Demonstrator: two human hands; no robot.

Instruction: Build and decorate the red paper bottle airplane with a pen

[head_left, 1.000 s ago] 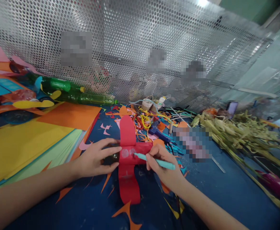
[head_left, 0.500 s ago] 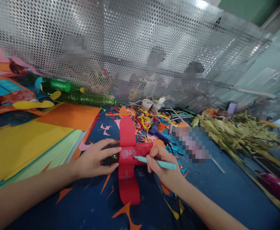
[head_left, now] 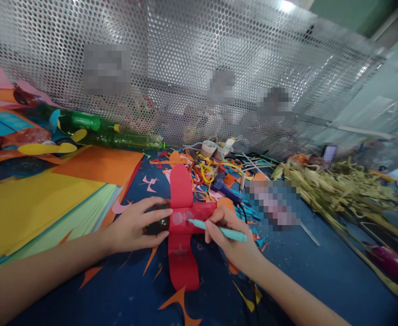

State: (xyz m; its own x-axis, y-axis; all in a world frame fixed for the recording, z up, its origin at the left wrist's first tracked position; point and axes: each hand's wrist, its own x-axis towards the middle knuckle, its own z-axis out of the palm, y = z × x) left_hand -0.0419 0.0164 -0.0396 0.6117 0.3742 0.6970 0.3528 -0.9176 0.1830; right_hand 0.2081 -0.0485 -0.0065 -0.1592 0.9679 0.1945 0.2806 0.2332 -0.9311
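Note:
A toy plane [head_left: 181, 188], made of a bottle wrapped in red paper with two red paper wings, lies on the blue table in front of me. My left hand [head_left: 134, 226] curls its fingers around the bottle's dark, bare end and steadies it. Between the fingertips of my right hand [head_left: 235, 249] is a pale turquoise marker [head_left: 233, 233]. Its tip points left and meets the red paper, or hovers just over it, beside some light round drawings [head_left: 177, 218]. A faint star-like mark shows on the near wing.
Yellow [head_left: 32, 203] and orange paper sheets [head_left: 100, 165] are stacked on the left, with green bottles [head_left: 127, 138] behind. Paper scraps and a blue glue gun [head_left: 225, 188] lie beyond the plane. Dried husks [head_left: 342, 190] spread at right, before a perforated metal screen [head_left: 175, 59].
My right hand and the marker have shifted slightly left, and the light lines in the round drawings look a little fuller. My left hand and the plane have stayed put.

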